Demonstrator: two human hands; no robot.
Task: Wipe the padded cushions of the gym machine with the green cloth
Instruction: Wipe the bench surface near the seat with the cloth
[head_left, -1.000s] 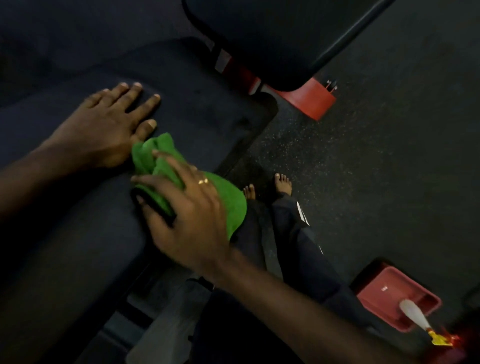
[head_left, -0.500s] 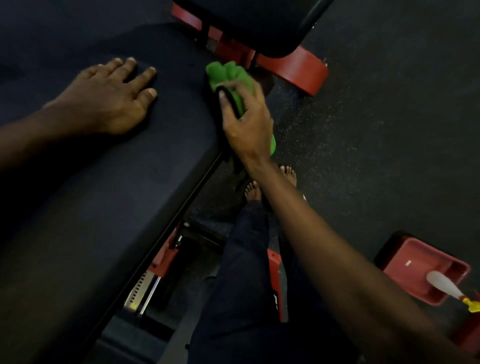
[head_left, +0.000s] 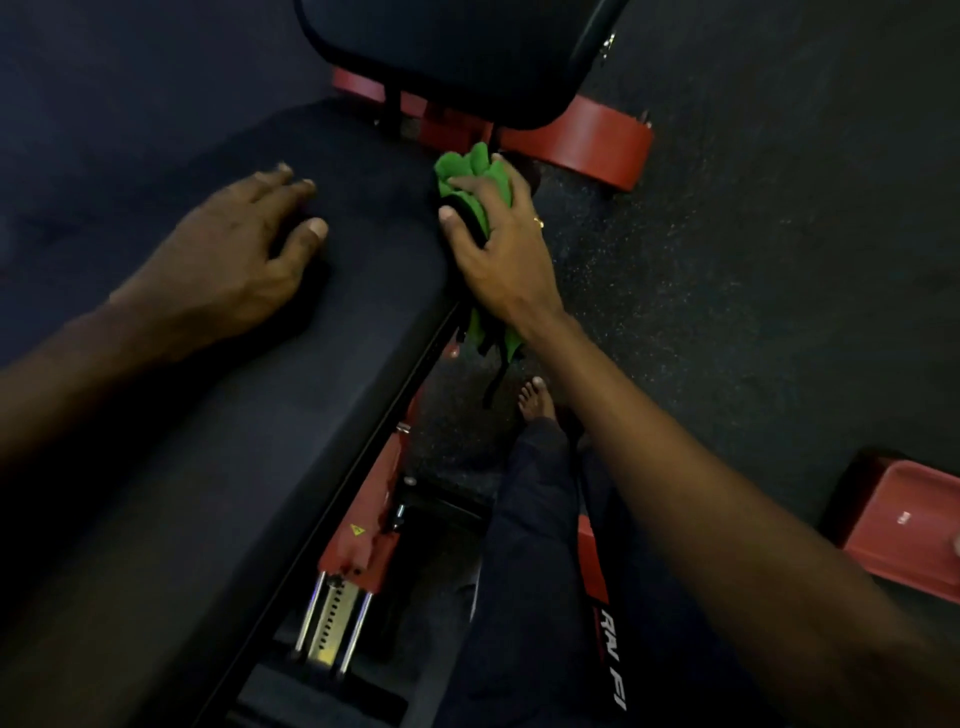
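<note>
A long dark padded cushion (head_left: 218, 441) of the gym machine runs from lower left to upper centre. My left hand (head_left: 234, 260) rests on top of it, fingers loosely bent, holding nothing. My right hand (head_left: 498, 254) grips the green cloth (head_left: 467, 174) and presses it against the cushion's far right corner and side edge; a tail of the cloth hangs below my wrist. A second black pad (head_left: 452, 57) stands just beyond, at the top.
The red machine frame (head_left: 587, 145) sits under the upper pad, and a red adjuster with chrome rods (head_left: 353, 561) lies below the cushion's edge. My legs and a bare foot (head_left: 535, 400) stand on the dark speckled floor. A red tray (head_left: 904, 525) is at the right edge.
My right hand swept the cloth from the cushion's near edge up to its far corner, then stayed there at the side edge. My left hand kept its place on the cushion.
</note>
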